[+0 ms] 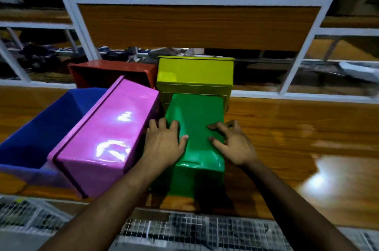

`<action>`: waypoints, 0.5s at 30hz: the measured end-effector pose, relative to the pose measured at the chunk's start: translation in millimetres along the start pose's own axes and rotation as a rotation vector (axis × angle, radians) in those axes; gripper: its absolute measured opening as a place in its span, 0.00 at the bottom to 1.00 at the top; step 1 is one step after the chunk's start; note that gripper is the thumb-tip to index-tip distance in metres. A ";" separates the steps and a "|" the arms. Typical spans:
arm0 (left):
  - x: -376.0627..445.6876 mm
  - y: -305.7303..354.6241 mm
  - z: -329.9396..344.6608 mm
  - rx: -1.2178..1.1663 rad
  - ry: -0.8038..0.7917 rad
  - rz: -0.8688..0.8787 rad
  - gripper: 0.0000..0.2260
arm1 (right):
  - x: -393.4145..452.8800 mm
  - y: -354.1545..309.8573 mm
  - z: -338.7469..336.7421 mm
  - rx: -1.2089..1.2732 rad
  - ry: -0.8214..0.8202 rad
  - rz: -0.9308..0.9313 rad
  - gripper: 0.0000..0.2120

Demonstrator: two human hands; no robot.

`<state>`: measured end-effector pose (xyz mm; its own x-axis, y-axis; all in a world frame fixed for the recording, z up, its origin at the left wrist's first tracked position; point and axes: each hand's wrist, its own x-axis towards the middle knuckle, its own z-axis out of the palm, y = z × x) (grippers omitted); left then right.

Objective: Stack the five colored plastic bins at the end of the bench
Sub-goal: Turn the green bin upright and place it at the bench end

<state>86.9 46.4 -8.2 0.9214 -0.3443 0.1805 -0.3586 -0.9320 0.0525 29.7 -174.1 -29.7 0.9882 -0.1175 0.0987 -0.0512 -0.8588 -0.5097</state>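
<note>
1. Bins of five colours sit on a glossy wooden bench (287, 137); the green bin (194, 127) serves here as the landmark.
2. The green bin lies upside down, its flat bottom facing up, with its far end running in under the yellow bin (194, 72).
3. The yellow bin stands just behind the green bin, touching it, and is also turned so a closed face shows.
4. The pink bin (106, 137) lies just left of the green bin, overturned and angled, its near corner reaching toward the bench's front edge.
5. The blue bin (41, 127) sits left of the green bin, beyond the pink one, with its opening facing up; the pink bin leans over its right side.
6. The red bin (110, 74) sits behind and left of the green bin, beside the yellow bin, its opening showing.
7. The left hand (164, 144) rests on the green bin's left edge, fingers bent over the top and thumb laid flat on the upturned bottom.
8. The right hand (231, 144) rests on the green bin's right edge, fingers curled, with thumb and forefinger tips pressing on the bottom surface.
9. White-framed shelving (196, 1) rises behind the green bin, and wire mesh (184, 230) lies below the bench's front edge.
</note>
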 end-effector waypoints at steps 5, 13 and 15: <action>8.3 15.8 3.3 -0.400 -0.177 0.015 0.25 | -14.1 33.1 -25.4 0.151 0.000 0.123 0.20; 6.7 54.8 1.5 -0.536 -0.142 -0.055 0.25 | -22.5 61.9 -43.0 0.600 -0.031 0.302 0.34; 11.3 58.1 -5.6 -0.552 -0.197 -0.092 0.29 | -24.8 56.6 -53.7 0.560 0.030 0.237 0.35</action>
<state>75.6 -11.0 2.3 0.9439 -0.3286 -0.0317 -0.2524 -0.7803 0.5723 -5.5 -246.6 -15.0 0.9542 -0.2945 -0.0520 -0.1771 -0.4162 -0.8919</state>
